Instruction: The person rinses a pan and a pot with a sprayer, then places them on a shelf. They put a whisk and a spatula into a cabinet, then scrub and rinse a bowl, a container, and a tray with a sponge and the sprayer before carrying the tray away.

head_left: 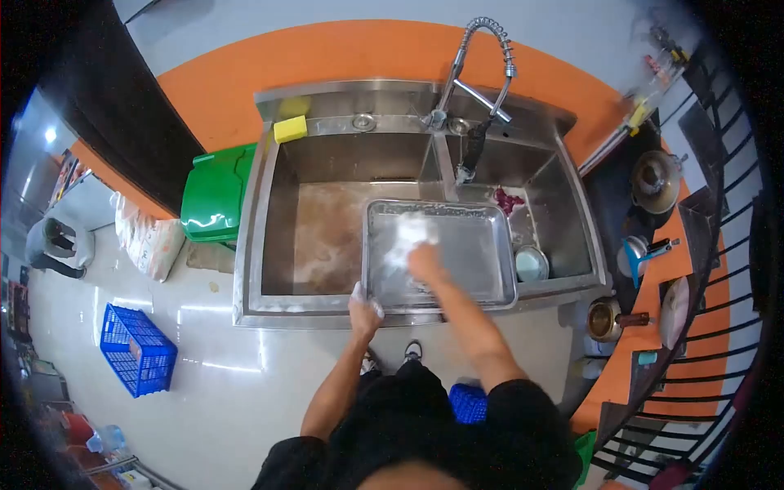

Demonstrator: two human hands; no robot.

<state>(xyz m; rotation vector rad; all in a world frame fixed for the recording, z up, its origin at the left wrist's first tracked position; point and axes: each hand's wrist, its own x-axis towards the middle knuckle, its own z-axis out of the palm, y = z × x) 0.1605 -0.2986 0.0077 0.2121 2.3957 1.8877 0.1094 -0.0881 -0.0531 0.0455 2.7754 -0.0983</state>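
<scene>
Tray (478, 253) over the sink (327, 220), behind it the faucet (457, 82).

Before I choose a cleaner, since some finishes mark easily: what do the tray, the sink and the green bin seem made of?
Tray: bare metal, perhaps steel or aluminium, from its silvery grey sheen.
Sink: probably stainless steel with a satin finish, given the grey walls and soft highlights.
Green bin: likely smooth plastic, going by its even colour and glossy reflections.

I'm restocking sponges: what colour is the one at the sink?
The sponge is yellow, seen in the head view.
</scene>
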